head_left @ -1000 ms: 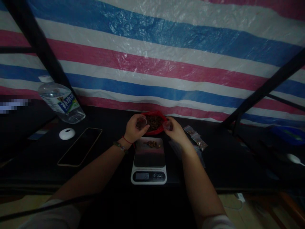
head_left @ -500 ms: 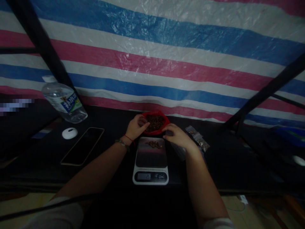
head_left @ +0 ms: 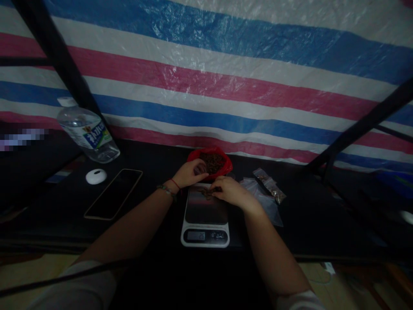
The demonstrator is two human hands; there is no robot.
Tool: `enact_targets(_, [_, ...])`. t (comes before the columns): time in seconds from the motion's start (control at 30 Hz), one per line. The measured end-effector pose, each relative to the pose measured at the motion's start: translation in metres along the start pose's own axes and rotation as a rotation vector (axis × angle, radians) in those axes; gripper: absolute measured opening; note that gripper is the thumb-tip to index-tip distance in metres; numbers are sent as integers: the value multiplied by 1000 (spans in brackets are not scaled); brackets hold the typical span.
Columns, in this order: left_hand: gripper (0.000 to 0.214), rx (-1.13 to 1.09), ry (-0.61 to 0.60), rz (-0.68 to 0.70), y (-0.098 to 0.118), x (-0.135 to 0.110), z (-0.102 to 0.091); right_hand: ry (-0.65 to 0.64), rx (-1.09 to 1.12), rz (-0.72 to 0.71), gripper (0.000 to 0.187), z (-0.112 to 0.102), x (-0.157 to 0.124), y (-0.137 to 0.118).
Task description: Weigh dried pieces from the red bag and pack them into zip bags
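Note:
A small digital kitchen scale (head_left: 205, 215) sits on the dark table in front of me, with a few brown pieces on its plate. Behind it is a red bag (head_left: 211, 162) full of brown dried bits. My left hand (head_left: 191, 173) is curled at the bag's left edge; what it holds is hidden. My right hand (head_left: 227, 191) rests over the far end of the scale plate with fingers pinched on the brown pieces (head_left: 206, 192).
A water bottle (head_left: 88, 132), a white round object (head_left: 96, 176) and a phone (head_left: 113, 193) lie to the left. Small clear packets (head_left: 269, 186) lie to the right of the scale. A striped tarp hangs behind the table; black frame bars slant on both sides.
My right hand has moved from the bag's right edge down and left onto the scale plate. My left hand has lowered slightly at the bag's left edge.

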State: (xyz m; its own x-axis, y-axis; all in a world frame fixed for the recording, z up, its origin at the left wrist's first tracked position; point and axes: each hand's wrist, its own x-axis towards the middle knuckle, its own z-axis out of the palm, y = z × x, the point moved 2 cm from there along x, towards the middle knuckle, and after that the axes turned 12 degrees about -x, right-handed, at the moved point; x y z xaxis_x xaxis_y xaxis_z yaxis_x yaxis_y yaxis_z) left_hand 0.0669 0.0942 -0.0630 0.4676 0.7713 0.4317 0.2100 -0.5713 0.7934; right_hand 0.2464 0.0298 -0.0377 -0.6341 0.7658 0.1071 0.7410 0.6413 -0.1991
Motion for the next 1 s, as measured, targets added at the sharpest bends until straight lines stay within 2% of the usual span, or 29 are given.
enact_targets(0.1, [33, 12, -79, 11, 0, -1, 0, 8, -54, 4, 19, 2, 1, -2])
enact_targets(0.27, [33, 10, -100, -4, -1, -1, -2, 25, -103, 27, 18, 4, 2, -3])
enact_targets(0.53, [29, -70, -217, -22, 2, -1, -1, 82, 1, 7, 18, 2, 1, 5])
enact_targets(0.77, [33, 58, -282, 51, 9, 0, 3, 282, 121, 57, 15, -10, 4, 11])
enact_targets(0.87, [38, 96, -238, 68, 12, 0, 6, 382, 179, 78, 13, -11, 10, 9])
enact_targets(1.0, [34, 133, -155, 70, 13, -1, 10, 542, 201, 106, 12, -7, 21, 0])
